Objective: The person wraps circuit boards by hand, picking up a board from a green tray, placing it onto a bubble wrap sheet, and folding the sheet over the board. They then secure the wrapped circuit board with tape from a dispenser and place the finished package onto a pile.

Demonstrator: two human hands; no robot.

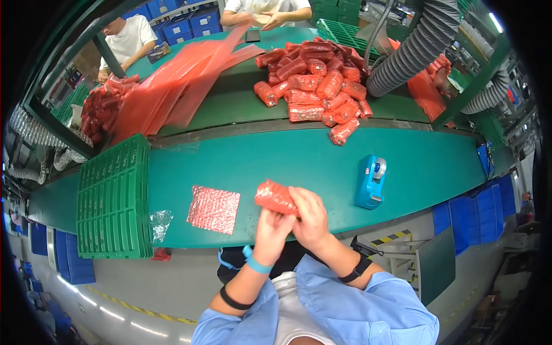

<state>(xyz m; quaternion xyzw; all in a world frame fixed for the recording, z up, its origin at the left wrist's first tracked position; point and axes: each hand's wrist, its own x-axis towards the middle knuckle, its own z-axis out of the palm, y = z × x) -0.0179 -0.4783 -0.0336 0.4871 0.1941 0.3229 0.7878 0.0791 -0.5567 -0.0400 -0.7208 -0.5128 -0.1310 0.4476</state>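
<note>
A roll of red bubble wrap (275,196) sits between my two hands over the near edge of the green table. My left hand (272,230) grips it from below. Across its right end lies my right hand (310,211), fingers closed round it. Whatever the roll contains is hidden. To the left, a flat piece of red bubble wrap (213,209) lies on the table. A blue tape dispenser (371,181) with a tape roll stands to the right, apart from my hands.
A large heap of red wrapped rolls (322,80) lies beyond the table's far edge. Red bubble wrap sheets (178,86) spread at the back left. A stack of green crates (115,201) and a clear plastic bag (161,223) are at left. A grey hose (411,52) hangs at back right. Two people work opposite.
</note>
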